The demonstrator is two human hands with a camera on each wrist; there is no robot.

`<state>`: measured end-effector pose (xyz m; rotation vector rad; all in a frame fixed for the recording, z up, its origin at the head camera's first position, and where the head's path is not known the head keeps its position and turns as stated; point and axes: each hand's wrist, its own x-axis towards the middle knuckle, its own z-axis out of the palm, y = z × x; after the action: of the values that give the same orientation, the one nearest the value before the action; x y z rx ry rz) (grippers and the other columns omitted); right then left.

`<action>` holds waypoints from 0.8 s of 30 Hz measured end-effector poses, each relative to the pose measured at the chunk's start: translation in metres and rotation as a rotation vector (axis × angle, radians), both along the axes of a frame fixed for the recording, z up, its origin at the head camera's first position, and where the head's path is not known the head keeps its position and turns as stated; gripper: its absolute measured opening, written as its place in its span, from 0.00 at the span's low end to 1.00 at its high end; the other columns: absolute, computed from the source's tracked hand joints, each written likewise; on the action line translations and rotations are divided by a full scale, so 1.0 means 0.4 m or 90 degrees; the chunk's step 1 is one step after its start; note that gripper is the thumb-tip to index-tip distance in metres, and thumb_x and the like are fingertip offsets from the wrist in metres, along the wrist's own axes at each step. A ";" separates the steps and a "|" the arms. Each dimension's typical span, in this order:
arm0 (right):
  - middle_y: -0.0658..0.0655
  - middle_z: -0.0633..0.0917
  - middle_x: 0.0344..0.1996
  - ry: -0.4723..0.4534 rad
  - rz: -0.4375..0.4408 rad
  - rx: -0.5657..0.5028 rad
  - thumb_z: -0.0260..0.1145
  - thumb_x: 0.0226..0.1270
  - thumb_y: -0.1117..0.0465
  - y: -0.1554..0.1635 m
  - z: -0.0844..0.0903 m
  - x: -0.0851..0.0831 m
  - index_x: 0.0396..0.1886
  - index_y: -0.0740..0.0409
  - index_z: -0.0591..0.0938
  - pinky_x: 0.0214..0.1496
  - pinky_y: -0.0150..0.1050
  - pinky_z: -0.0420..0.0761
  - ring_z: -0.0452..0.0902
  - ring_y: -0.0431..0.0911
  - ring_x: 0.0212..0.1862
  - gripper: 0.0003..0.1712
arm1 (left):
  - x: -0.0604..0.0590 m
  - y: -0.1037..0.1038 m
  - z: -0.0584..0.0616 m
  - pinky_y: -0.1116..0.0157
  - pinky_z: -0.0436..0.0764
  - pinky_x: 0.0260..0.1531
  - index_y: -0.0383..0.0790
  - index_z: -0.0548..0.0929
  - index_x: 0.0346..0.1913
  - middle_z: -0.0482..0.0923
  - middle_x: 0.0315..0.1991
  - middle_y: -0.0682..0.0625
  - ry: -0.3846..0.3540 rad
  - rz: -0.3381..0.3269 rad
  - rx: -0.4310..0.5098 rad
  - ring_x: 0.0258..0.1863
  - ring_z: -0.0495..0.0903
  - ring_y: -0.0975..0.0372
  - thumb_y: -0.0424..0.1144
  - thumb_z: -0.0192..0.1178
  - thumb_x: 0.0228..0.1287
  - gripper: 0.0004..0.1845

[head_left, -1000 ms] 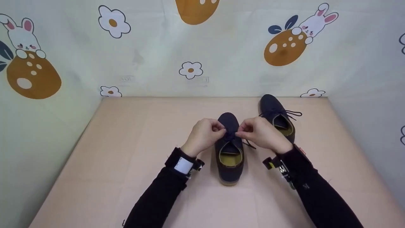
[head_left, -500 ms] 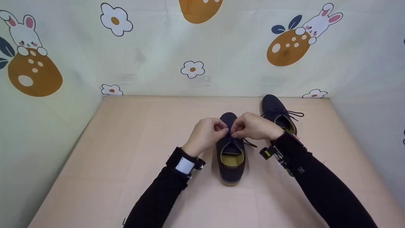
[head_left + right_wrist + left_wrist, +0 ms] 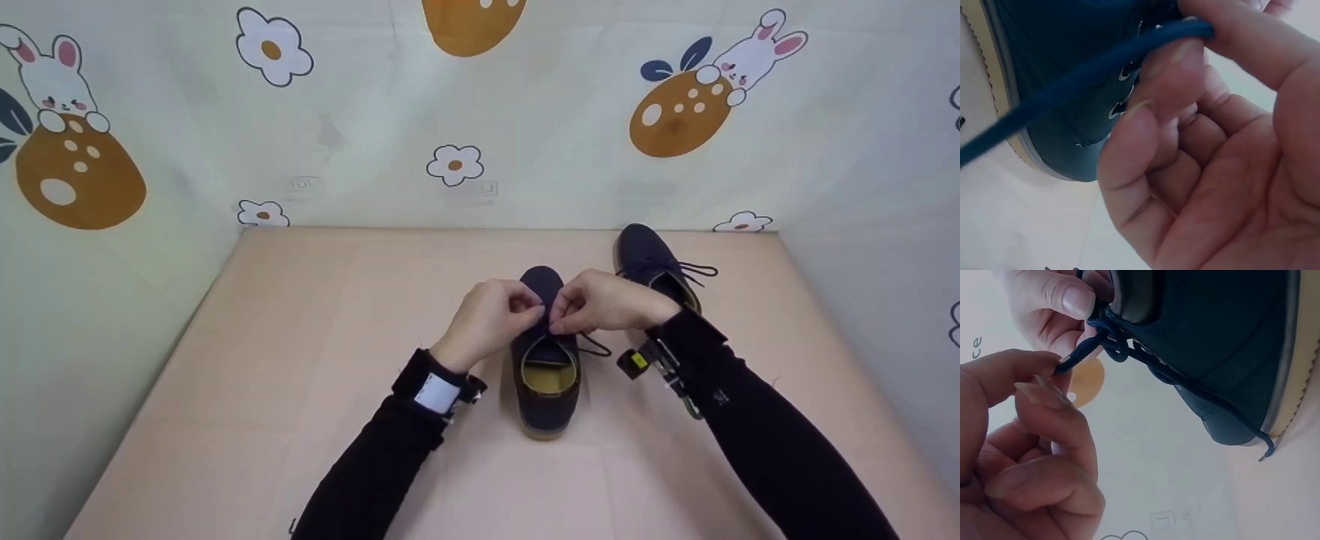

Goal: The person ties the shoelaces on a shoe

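Note:
A dark navy lace-up shoe [image 3: 546, 412] stands on the tabletop, toe pointing away. My left hand [image 3: 491, 315] is over the left of its lacing; in the left wrist view its thumb and index finger pinch a blue shoelace [image 3: 1081, 354] leading to a knot [image 3: 1112, 340] at the tongue. A free lace end lies along the shoe's side. From the right, my right hand [image 3: 604, 301] pinches lace too, and the right wrist view has a shoelace [image 3: 1072, 81] running out from between thumb and fingers. In the head view the fingers hide most of the knot.
A matching shoe [image 3: 639, 244] with tied laces lies at the back right, partly behind my right hand. Beige tabletop [image 3: 315, 360] surrounds both shoes. A pale printed sheet [image 3: 360, 112] bounds the back, with similar sides left and right.
My right hand has moved left, nearer the left hand, over the shoe's lacing. The lace hanging at the shoe's right now curves into a loop. My left hand has barely moved.

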<state>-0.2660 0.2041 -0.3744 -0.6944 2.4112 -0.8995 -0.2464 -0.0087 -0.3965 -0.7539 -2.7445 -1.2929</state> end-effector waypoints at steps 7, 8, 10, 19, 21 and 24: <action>0.49 0.84 0.23 -0.015 0.018 -0.018 0.72 0.63 0.62 -0.003 -0.001 -0.002 0.35 0.56 0.87 0.27 0.30 0.73 0.74 0.39 0.24 0.03 | -0.001 -0.003 -0.001 0.69 0.74 0.28 0.41 0.89 0.36 0.79 0.24 0.57 0.008 -0.008 0.003 0.25 0.75 0.67 0.37 0.66 0.64 0.04; 0.49 0.84 0.23 -0.019 0.020 -0.020 0.72 0.64 0.62 -0.003 -0.001 -0.002 0.35 0.56 0.87 0.26 0.30 0.73 0.74 0.39 0.24 0.03 | -0.002 -0.003 -0.002 0.70 0.73 0.28 0.41 0.89 0.36 0.79 0.24 0.57 0.011 -0.009 0.004 0.24 0.74 0.67 0.37 0.66 0.64 0.04; 0.50 0.84 0.24 -0.030 0.019 -0.025 0.72 0.64 0.62 -0.003 -0.001 -0.001 0.36 0.57 0.86 0.26 0.30 0.73 0.74 0.39 0.23 0.04 | -0.003 -0.003 -0.003 0.70 0.73 0.27 0.40 0.89 0.36 0.79 0.24 0.57 0.014 -0.010 0.007 0.24 0.74 0.67 0.37 0.66 0.64 0.04; 0.47 0.82 0.21 -0.012 0.000 -0.020 0.71 0.64 0.61 -0.013 -0.003 0.001 0.32 0.57 0.86 0.23 0.30 0.71 0.72 0.38 0.20 0.04 | -0.004 -0.005 -0.003 0.70 0.72 0.27 0.40 0.89 0.37 0.79 0.24 0.57 0.016 -0.019 0.024 0.24 0.73 0.67 0.37 0.66 0.64 0.04; 0.47 0.82 0.20 0.029 0.003 -0.006 0.71 0.64 0.61 -0.013 -0.005 0.005 0.31 0.57 0.85 0.24 0.30 0.72 0.73 0.38 0.20 0.05 | -0.004 -0.006 -0.003 0.70 0.72 0.28 0.41 0.89 0.37 0.79 0.24 0.57 0.018 -0.023 0.029 0.25 0.73 0.67 0.37 0.66 0.65 0.04; 0.46 0.82 0.20 0.117 0.023 0.018 0.71 0.64 0.61 -0.010 -0.006 0.015 0.29 0.55 0.85 0.25 0.31 0.74 0.74 0.37 0.21 0.05 | -0.006 -0.006 -0.003 0.69 0.72 0.29 0.41 0.89 0.37 0.79 0.25 0.58 0.022 -0.026 0.032 0.25 0.74 0.67 0.37 0.66 0.65 0.04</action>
<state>-0.2601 0.2003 -0.3769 -0.8398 2.5577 -0.8166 -0.2486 -0.0113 -0.3978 -0.8249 -2.6722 -1.3375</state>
